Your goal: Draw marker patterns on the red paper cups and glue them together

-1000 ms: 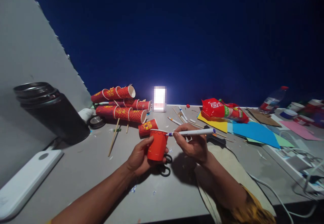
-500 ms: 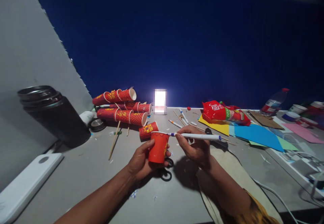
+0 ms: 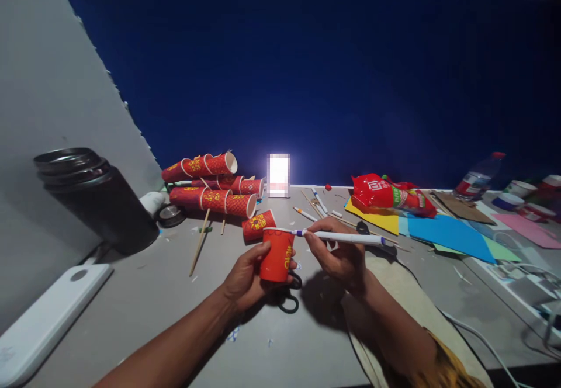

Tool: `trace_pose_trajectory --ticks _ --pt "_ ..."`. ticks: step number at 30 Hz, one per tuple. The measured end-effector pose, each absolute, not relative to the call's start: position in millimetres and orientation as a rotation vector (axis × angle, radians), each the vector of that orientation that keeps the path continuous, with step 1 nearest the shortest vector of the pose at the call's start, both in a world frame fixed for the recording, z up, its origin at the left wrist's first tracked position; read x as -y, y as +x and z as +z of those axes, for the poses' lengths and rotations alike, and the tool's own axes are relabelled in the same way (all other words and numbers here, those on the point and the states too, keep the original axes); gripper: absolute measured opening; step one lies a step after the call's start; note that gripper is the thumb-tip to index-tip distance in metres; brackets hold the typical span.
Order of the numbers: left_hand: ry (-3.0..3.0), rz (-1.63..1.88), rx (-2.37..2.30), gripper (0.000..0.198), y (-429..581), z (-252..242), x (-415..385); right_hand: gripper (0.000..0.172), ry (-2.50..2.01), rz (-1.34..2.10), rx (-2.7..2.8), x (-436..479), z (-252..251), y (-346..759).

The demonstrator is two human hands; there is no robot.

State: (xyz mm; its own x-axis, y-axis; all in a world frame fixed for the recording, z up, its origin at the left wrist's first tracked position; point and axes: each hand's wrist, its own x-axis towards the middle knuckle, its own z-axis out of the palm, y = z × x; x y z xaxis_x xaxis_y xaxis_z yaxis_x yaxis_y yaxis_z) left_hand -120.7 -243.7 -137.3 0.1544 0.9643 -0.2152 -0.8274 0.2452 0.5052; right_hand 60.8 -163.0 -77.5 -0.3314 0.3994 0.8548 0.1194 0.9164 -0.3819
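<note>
My left hand (image 3: 246,274) is wrapped round a red paper cup (image 3: 276,259) with yellow lettering, held upright above the desk. A drawn wavy line runs just under its white rim. In my right hand (image 3: 335,253) is a white marker pen (image 3: 350,238) with a blue end, gripped between thumb and fingers. Its tip points left and is at the cup's rim; whether it touches cannot be made out. Behind the held cup lies another red paper cup (image 3: 254,227) on its side. Black scissors handles (image 3: 289,303) show below, partly hidden by my left hand.
Stacked red cups (image 3: 210,201) lie at back left beside a dark open flask (image 3: 96,201). A bright phone-like screen (image 3: 279,175) stands against the blue wall. To the right are a red packet (image 3: 385,195), coloured paper (image 3: 447,236), a bottle (image 3: 475,180) and a power strip (image 3: 521,294).
The cup has turned slightly in my left hand, so more of its yellow lettering shows. The marker stays at the rim. The whole view has shifted a little.
</note>
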Motion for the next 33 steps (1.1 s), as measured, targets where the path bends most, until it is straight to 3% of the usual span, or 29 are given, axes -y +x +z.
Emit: trace_pose_trajectory --ticks 33 --pt "0.277 1.343 -0.634 0.033 -117.2 -133.1 247.0 0.009 -0.327 0.314 1.974 166.7 -77.8 58.7"
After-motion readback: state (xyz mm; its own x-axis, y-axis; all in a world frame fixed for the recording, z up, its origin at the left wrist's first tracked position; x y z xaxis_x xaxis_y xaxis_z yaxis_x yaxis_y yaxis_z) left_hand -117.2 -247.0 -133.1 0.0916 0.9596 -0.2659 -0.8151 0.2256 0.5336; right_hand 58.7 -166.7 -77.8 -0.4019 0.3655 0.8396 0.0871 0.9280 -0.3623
